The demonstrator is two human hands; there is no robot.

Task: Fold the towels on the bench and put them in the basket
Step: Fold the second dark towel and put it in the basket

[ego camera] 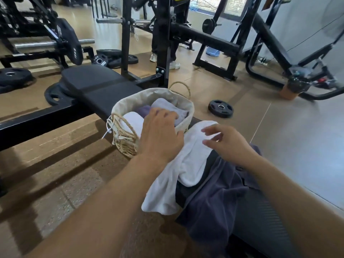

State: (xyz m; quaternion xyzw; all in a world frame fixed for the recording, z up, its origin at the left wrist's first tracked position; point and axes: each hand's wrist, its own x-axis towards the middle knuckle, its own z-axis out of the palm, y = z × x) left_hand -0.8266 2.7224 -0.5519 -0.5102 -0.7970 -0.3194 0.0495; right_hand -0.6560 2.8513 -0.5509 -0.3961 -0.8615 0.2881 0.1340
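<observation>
Near end of bench (104, 94): dark towel (214, 198), then white towel (188, 161), both unfolded, draped over its left edge. Right hand (229, 142) hovers above white towel, fingers loose, empty. Left hand (160, 131) flat on folded lilac towel (178, 110) in basket (128, 144); press it level before withdrawing.

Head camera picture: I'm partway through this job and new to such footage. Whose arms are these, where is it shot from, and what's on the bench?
No machine here: a person wears the camera on their head, looking down at their own two bare hands. The left hand reaches over the basket, fingers on a pale folded towel inside. The right hand hovers open above an unfolded white towel. A dark purple towel lies beside it. All sit on the black bench. Neither hand clearly grips anything.
</observation>
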